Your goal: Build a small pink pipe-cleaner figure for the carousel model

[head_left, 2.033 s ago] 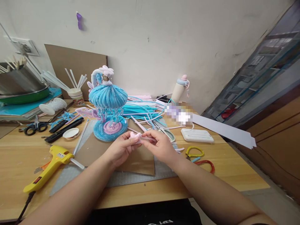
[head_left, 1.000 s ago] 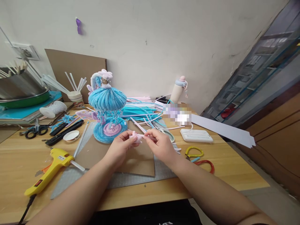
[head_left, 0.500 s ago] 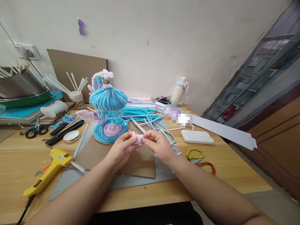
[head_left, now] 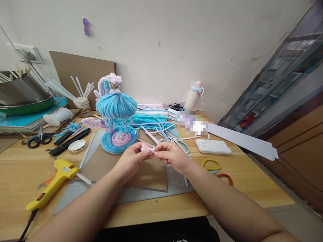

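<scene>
Pink and fuzzy, the piece (head_left: 147,148) sits between the fingertips of the left hand (head_left: 132,158), nearly closed on it; the right hand (head_left: 173,156) pinches its other end. It looks part-shaped; how much is left cannot be told. Beyond the left hand, the blue ornament (head_left: 116,106) stands assembled. Farther left, a cup (head_left: 82,107) holds white sticks (head_left: 88,88), a pot (head_left: 24,90) wooden sticks (head_left: 19,73).

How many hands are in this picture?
2: the left hand near the middle, and the right hand just beside it. Both pinch the same small pink fuzzy piece. No other hands show.
</scene>
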Demonstrator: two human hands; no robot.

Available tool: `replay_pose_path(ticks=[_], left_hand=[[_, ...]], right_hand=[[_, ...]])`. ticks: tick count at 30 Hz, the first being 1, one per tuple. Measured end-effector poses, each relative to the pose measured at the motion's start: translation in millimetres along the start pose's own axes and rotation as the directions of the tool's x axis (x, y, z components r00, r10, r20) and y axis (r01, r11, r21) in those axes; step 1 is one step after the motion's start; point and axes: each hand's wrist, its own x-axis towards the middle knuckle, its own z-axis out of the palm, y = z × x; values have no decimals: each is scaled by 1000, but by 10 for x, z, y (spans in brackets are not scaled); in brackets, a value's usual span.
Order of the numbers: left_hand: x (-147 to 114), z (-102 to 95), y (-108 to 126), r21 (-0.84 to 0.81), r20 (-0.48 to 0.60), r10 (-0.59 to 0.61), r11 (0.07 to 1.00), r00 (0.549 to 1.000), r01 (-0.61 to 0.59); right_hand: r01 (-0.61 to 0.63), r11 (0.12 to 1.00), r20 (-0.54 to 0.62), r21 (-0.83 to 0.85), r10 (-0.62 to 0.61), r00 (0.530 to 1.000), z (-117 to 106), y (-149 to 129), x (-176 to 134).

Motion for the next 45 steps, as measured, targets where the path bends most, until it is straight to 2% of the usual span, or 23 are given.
replay_pose_path(ticks=[4, 7, 13, 16, 18, 21, 23, 25, 31, 34, 36, 39, 41, 45], left_hand=[[-25, -6, 39, 29, 94, -78, 997, 993, 76], [-41, -19, 58, 76, 172, -158, 986, 972, 147], [-37, -77, 38, 180, 238, -132, 980, 962, 90], [-34, -99, 56, 265, 319, -207, 956, 925, 122], [-32, -95, 91, 334, 371, -262, 933, 891, 135], [-31, -62, 164, 420, 425, -262, 905, 866, 67], [-36, -37, 211, 498, 449, -238, 867, 861, -20], [-46, -22, 245, 582, 460, -221, 806, 860, -104], [-61, -28, 238, 742, 411, -170, 633, 895, -221], [-57, -27, 199, 801, 434, -142, 513, 889, -309], [-57, -20, 171, 813, 470, -127, 446, 873, -373], [-59, -9, 137, 791, 511, -70, 429, 857, -436], [-57, -7, 122, 780, 516, -34, 433, 856, -452], [-47, -11, 99, 833, 428, 13, 382, 904, -400]], right_hand=[[-174, 985, 154, -20, 175, 973, -83, -82, -15], [-232, 972, 237, -31, 232, 943, -107, -106, -27], [-290, 956, 331, -35, 285, 900, -102, -69, -27], [-344, 936, 387, -67, 342, 856, -112, -48, -20], [-409, 910, 432, -67, 396, 810, -127, -25, -7], [-525, 851, 510, -27, 464, 725, -146, 23, 26], [-562, 827, 523, -19, 487, 699, -144, 45, 41], [-542, 840, 502, -39, 485, 716, -133, 43, 40], [-355, 901, 347, -247, 425, 836, -111, -1, -4], [-236, 891, 265, -388, 353, 897, -101, 56, 9], [-173, 865, 239, -470, 314, 919, -92, 109, 28], [-127, 819, 197, -560, 280, 939, -84, 167, 53], [-105, 821, 170, -562, 239, 956, -81, 182, 62], [-29, 811, 115, -585, 118, 986, -75, 168, 66]])
